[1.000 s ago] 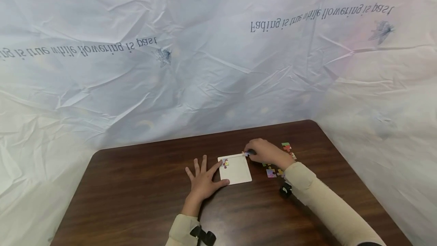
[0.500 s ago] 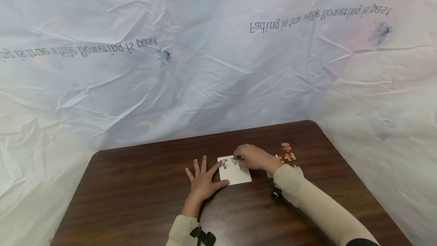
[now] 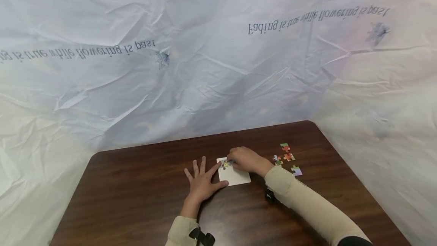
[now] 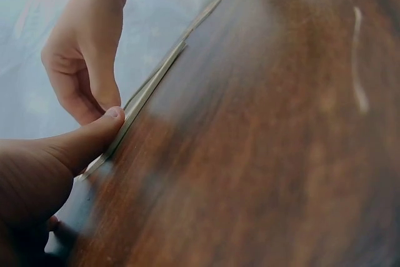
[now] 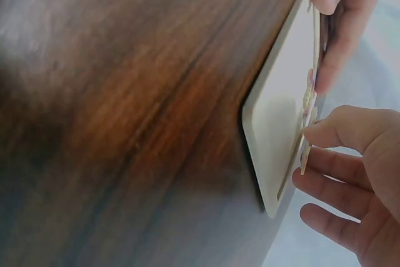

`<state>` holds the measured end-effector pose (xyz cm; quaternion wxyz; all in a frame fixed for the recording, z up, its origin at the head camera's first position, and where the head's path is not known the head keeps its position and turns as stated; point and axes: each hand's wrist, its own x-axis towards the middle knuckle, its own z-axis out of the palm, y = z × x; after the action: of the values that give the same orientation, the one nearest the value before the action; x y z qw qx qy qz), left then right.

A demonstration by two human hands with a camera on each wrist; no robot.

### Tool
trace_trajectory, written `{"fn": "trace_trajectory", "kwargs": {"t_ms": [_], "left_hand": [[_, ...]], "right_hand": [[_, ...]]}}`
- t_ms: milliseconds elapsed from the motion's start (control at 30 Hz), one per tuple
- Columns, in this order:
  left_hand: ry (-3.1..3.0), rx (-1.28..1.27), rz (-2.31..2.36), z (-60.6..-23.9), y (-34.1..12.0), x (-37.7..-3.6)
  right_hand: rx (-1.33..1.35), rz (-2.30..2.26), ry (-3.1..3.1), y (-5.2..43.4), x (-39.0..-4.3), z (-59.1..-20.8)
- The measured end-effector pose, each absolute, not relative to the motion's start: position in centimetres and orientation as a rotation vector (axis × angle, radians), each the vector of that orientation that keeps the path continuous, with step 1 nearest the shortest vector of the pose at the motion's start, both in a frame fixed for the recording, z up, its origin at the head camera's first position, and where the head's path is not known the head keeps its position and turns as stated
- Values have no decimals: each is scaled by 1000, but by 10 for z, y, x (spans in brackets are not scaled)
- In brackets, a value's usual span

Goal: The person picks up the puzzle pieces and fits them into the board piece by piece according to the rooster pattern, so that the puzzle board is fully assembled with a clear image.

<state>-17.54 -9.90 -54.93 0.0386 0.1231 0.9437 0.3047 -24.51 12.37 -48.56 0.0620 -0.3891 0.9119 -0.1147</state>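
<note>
We are bringing the puzzle piece point(image 5: 305, 159) farther left than a second ago, over the tray point(image 3: 239, 178) near the laid piece point(image 3: 224, 164) — the right hand point(image 3: 247, 160) pinching it, the left hand point(image 3: 202, 185), fingers spread, touching the tray's side — and risking dislodging the laid piece if we're pressing misaligned.

A dark brown, wood-grained bench point(image 3: 143, 189) with rounded far corners stands before pale, creased sheeting point(image 3: 205, 94), which also hangs left and right, bluish at the middle and creamier toward the right. Flipped lettering point(image 3: 317, 20) crosses it. Soft light glints on the bench's near middle.
</note>
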Motion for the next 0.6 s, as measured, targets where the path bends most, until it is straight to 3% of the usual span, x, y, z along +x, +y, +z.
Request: {"fn": "trace_trajectory", "kwargs": {"t_ms": [600], "left_hand": [[2879, 382, 932, -550, -100, -178]], "right_hand": [[-1200, -307, 2804, 120, -242, -495]]}}
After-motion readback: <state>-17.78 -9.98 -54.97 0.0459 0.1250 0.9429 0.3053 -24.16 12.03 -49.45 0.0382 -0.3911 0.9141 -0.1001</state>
